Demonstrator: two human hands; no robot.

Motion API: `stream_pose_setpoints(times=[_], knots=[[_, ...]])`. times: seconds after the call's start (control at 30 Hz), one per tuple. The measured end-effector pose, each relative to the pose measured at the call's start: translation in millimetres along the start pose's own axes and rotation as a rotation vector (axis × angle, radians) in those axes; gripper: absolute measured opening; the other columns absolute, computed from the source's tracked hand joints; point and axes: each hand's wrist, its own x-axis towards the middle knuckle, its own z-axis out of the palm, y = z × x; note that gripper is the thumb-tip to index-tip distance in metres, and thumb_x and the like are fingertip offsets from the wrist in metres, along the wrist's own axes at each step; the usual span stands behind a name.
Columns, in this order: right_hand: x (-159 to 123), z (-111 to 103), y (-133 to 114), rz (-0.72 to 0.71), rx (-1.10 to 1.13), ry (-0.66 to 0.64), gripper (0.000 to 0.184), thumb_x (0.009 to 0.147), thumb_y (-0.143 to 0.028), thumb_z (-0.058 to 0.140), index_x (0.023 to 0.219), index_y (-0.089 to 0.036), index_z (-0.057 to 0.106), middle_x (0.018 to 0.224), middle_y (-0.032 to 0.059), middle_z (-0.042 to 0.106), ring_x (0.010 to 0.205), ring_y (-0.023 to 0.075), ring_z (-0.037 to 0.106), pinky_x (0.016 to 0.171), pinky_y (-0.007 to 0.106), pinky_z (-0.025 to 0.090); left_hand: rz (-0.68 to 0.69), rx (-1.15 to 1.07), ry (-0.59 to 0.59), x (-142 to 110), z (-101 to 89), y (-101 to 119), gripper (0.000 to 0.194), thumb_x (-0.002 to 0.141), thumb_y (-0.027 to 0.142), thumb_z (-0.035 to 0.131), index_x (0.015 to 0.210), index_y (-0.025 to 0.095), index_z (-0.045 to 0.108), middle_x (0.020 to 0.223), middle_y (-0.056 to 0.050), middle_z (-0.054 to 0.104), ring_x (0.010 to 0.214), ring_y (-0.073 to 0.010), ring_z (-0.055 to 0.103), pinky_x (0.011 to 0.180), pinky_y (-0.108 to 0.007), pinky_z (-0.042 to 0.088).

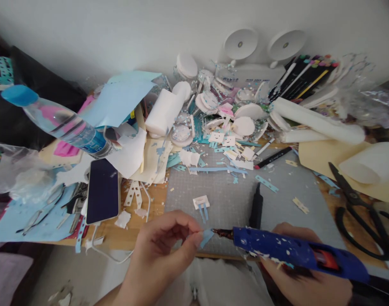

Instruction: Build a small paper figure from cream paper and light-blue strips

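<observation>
My left hand (164,250) pinches a small blue paper strip (207,237) between thumb and fingers, low in the middle. My right hand (304,276) grips a blue glue gun (296,253) speckled with dried glue; its dark nozzle (220,232) points left and nearly touches the strip. Just above, on the grey cutting mat (226,199), lies a small white paper figure with blue legs (201,204). A black pen-like tool (256,207) lies on the mat beside the gun.
A phone (102,196) on a cable lies left of the mat, beside a tilted water bottle (59,121). Black scissors (362,212) rest at the right. Paper scraps, white foam rolls (318,121), discs and a marker set (304,76) crowd the back.
</observation>
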Motion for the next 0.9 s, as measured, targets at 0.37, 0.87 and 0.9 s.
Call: stream_pose_setpoints(times=[0.37,0.87,0.9], knots=[[1.9,-8.3,33.6,0.090,-0.238,0.187,0.019,0.078,-0.039,0.065,0.076,-0.024,0.054,0.064,-0.0002,0.060,0.057,0.0200,0.061,0.056,0.032,0.050,-0.032,-0.011,0.014,0.8,-4.5,-1.4,0.007,0.076,0.026,0.073,0.071,0.021,0.071,0.061,0.000,0.063,0.053,-0.0112,0.055,0.050,-0.020,0.046],[-4.0,-11.4,116.8,0.449,-0.516,0.108,0.027,0.082,-0.044,0.059,0.070,-0.025,0.043,0.060,0.0007,0.043,0.054,0.0252,0.050,0.054,0.036,0.035,-0.109,0.022,0.159,8.5,-21.8,-15.0,0.013,0.075,0.030,0.072,0.073,0.018,0.069,0.061,0.001,0.061,0.056,-0.0113,0.056,0.055,-0.020,0.045],[-5.9,-13.2,117.0,0.409,-0.515,0.148,0.026,0.079,-0.042,0.062,0.070,-0.025,0.044,0.060,0.0004,0.042,0.055,0.0255,0.049,0.055,0.038,0.035,-0.100,0.022,0.152,9.1,-24.0,-16.5,0.014,0.076,0.031,0.072,0.074,0.018,0.069,0.061,0.001,0.062,0.057,-0.0116,0.056,0.055,-0.021,0.045]])
